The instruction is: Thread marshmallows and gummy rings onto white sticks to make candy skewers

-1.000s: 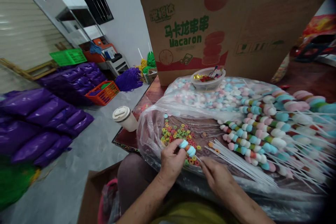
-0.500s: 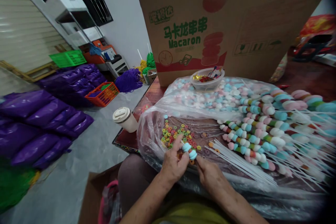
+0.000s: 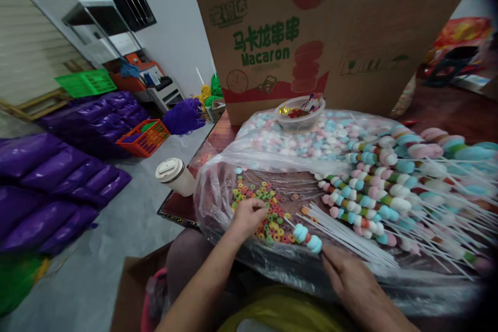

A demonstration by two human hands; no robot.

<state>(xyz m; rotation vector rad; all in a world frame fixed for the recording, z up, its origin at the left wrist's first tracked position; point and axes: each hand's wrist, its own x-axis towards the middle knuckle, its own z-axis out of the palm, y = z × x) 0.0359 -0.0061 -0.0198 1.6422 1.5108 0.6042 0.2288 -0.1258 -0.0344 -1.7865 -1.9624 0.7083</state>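
My right hand [image 3: 344,264] grips a white stick carrying blue marshmallows [image 3: 307,237] with a reddish ring between them; the bare tip points up and left. Over the pile of colored cereal rings [image 3: 272,212] is my left hand [image 3: 249,215], its fingers bent down at the rings; whatever they pinch is too small to tell. Bare white sticks [image 3: 350,238] lie in a bundle right of the rings. Farther right, finished-looking marshmallow skewers [image 3: 373,192] are stacked. Loose marshmallows [image 3: 303,142] rest under clear plastic behind.
A large cardboard box [image 3: 272,21] stands at the back, a plastic bowl of wrappers [image 3: 299,120] before it. A lidded white cup [image 3: 177,177] sits at the table's left edge. Purple bags [image 3: 54,187] and an orange basket [image 3: 143,137] are on the floor.
My hands have moved apart. The left has left the skewer and reached left onto the rings; the right has carried the skewer right and down. The view has shifted slightly.
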